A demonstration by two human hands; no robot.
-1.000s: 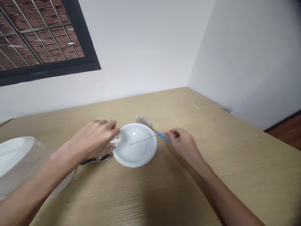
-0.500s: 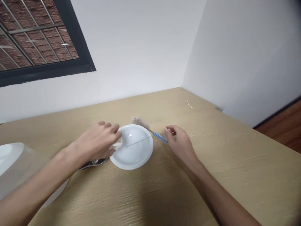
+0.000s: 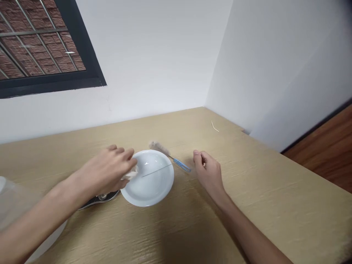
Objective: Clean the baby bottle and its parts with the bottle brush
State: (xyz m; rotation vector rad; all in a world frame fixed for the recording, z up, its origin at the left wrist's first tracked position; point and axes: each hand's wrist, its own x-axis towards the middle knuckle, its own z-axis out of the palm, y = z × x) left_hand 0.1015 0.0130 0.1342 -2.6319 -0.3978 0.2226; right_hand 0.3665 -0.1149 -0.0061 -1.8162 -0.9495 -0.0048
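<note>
My left hand [image 3: 117, 170] is closed with the fingers bent down round a small white thing [image 3: 130, 175], its kind mostly hidden by the fingers. It hovers at the left rim of a shallow white bowl [image 3: 147, 192]. A thin dark line [image 3: 156, 170], perhaps a wire or thread, runs across the bowl to its right rim. Behind and to the right of the bowl lies a brush with pale fluffy bristles and a blue handle [image 3: 181, 165]. Beyond the handle's end, my right hand [image 3: 208, 170] is closed, thumb against fingers; whatever it pinches is hidden.
Under my left forearm lies a dark tray with a shiny rim [image 3: 110, 197]. A whitish translucent container [image 3: 16, 200] stands at the left. A short white string [image 3: 215, 126] rests near the table's back right corner. Walls and a barred window [image 3: 41, 40] border the wooden table [image 3: 178, 231].
My right hand has moved slightly away from the brush handle, and its fingers have closed tighter. My left hand still grips the white thing by the bowl. The whole view has shifted a little.
</note>
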